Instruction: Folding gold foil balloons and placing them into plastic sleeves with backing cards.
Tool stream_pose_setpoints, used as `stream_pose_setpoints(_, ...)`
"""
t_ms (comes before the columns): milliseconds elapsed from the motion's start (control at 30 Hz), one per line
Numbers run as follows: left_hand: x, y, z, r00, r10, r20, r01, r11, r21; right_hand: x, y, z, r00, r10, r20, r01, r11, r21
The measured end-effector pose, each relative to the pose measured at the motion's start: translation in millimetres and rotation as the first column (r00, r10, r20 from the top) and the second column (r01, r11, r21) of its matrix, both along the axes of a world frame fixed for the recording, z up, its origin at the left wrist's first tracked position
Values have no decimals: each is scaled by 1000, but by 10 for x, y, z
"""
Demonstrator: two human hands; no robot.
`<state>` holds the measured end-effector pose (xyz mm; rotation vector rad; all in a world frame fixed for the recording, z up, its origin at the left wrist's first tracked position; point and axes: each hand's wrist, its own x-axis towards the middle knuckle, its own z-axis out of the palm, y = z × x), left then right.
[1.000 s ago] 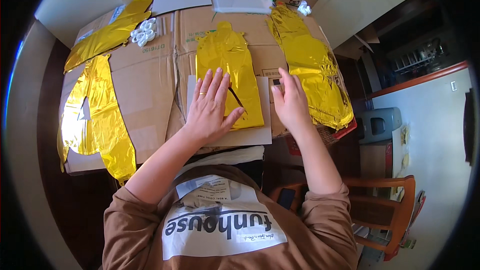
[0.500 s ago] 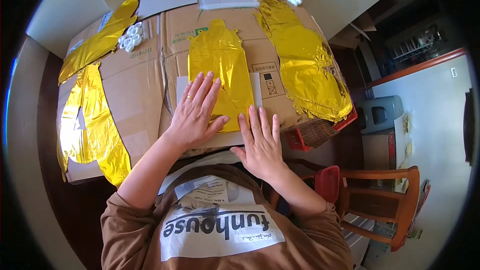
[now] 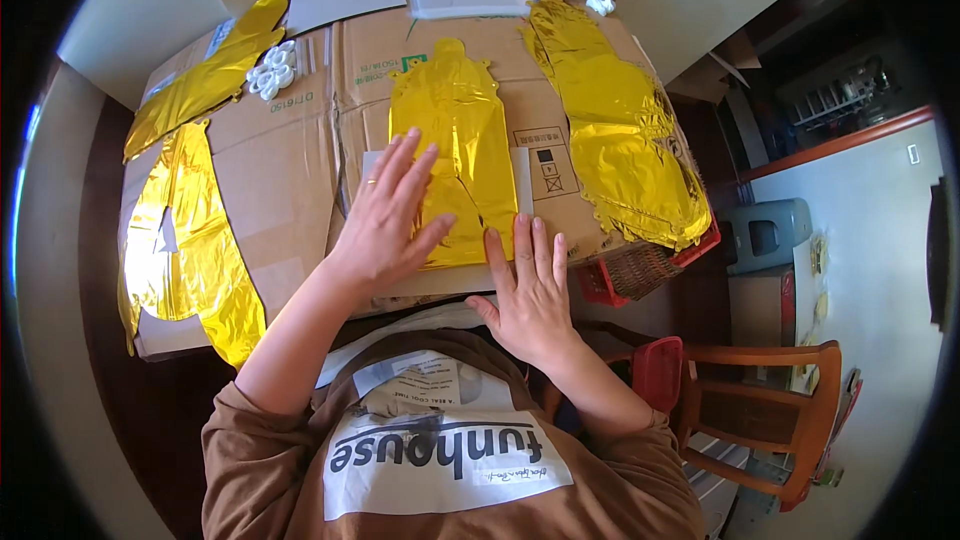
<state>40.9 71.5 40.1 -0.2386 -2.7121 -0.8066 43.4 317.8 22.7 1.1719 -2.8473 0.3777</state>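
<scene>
1. In the head view, a flat yellow-gold shiny foil piece (image 3: 455, 120) lies in the middle of the brown cardboard sheet (image 3: 285, 165) that covers the table. Its narrow rounded end points to the far side, and its wide straight end is at the near side.
2. Under its near part there is a thin white rectangular board (image 3: 525, 180), which shows at the left and right edges.
3. The left hand (image 3: 385, 220) is over the near left part of this foil, palm down, with the fingers a little spread and the thumb apart. It pinches nothing; I cannot tell if the palm touches the foil.
4. The right hand (image 3: 530, 300) is at the near right corner, palm down, its fingers spread and nothing pinched. The index fingertip is at the foil edge; contact is not clear.
5. On the right side lies a long wrinkled gold foil stack (image 3: 615, 130).
6. On the left side lies a forked gold foil piece (image 3: 210, 250), and beyond it a long gold foil strip (image 3: 190, 95), beside a white looped bundle (image 3: 272, 70).
</scene>
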Motion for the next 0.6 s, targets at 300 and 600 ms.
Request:
stream_pose_setpoints(300, 192, -204, -23, 998, -59, -13, 56, 986, -158, -534, -144, 369, 995, 66, -72, -78, 979, -188)
stream_pose_setpoints(600, 168, -214, -164, 998, -37, 53, 55, 912, -407, -649, -249, -10, 991, 134, -27, -134, 991, 20)
